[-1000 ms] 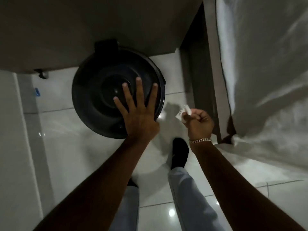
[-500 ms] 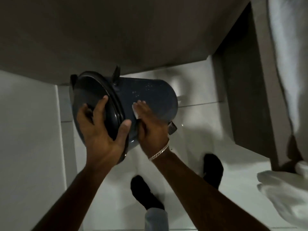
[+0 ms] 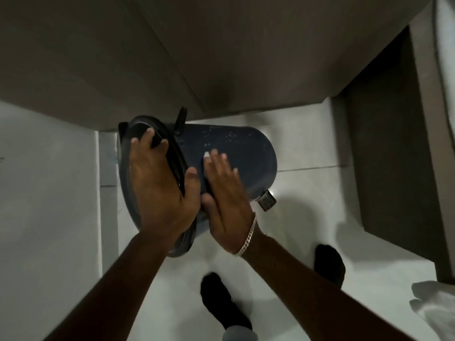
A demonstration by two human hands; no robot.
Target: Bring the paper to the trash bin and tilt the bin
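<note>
Bare forearms; silver chain bracelet on right wrist; black socks; pale trousers

Most of the white cloth is hidden under the right hand; part of the bin's lid is covered by the left hand; the white fabric is cut off at the right edge.

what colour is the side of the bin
Dark blue on the bin, flecked with pale specks; its lid looks black. Head view.

left grip curled, right flat
</note>
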